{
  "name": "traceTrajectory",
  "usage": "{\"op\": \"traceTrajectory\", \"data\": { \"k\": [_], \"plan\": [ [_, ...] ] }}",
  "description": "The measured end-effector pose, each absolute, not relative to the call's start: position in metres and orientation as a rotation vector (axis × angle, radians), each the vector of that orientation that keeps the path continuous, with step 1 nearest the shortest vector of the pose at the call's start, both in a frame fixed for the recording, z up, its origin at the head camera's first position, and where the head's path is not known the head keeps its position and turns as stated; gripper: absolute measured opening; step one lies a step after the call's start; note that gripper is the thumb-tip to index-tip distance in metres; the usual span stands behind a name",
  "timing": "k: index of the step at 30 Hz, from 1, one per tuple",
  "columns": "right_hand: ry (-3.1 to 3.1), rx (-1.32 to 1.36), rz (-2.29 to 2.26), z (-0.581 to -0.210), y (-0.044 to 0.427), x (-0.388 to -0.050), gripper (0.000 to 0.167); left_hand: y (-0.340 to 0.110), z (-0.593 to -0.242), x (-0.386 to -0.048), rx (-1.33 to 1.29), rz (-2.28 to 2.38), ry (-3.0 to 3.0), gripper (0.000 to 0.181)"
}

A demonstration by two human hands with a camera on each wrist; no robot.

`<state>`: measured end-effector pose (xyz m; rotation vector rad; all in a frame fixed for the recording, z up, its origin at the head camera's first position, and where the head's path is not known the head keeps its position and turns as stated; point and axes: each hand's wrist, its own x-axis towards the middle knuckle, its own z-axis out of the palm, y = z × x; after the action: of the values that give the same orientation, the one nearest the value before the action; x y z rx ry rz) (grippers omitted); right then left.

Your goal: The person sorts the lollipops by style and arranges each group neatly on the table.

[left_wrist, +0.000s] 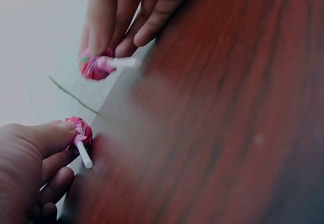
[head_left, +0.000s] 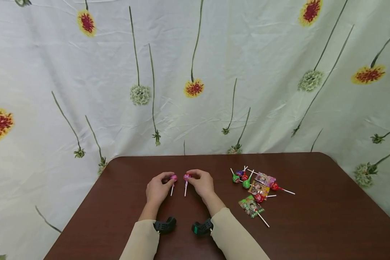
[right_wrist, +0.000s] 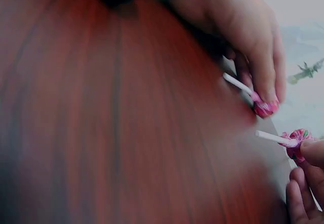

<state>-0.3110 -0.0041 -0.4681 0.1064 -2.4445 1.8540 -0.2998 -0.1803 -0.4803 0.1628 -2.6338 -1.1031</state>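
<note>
In the head view, the left hand (head_left: 157,188) pinches the wrapped head of a pink lollipop (head_left: 173,177), its white stick pointing toward the near side. The right hand (head_left: 203,183) pinches a second pink-red lollipop (head_left: 186,177) by its head, a short gap to the right of the first. Thumb and fingers hold each candy in the left wrist view, where the left hand's lollipop (left_wrist: 81,133) is lower and the right hand's lollipop (left_wrist: 96,66) is higher. The right wrist view shows both sticks, apart from each other.
On the right of the brown table (head_left: 299,224) lies a loose group: several green, red and purple lollipops (head_left: 246,183), a purple packet (head_left: 264,179), an orange packet (head_left: 258,190) and a green packet (head_left: 249,206). Behind the table hangs a flowered cloth (head_left: 182,119).
</note>
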Motion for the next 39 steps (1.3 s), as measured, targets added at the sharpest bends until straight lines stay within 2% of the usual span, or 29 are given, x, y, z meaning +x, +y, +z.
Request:
{"op": "traceTrajectory", "data": {
  "k": [15,39],
  "plan": [
    [-2.588,0.104,1.368,-0.469,-0.022,-0.309,0.015,-0.174,-0.480,-0.299,0.143,-1.123,-2.621,0.027],
    [-2.641,0.196,1.329,-0.469,-0.029,-0.306,0.024,-0.180,-0.481,-0.299,0.176,-1.130,-2.611,0.026]
  ]
}}
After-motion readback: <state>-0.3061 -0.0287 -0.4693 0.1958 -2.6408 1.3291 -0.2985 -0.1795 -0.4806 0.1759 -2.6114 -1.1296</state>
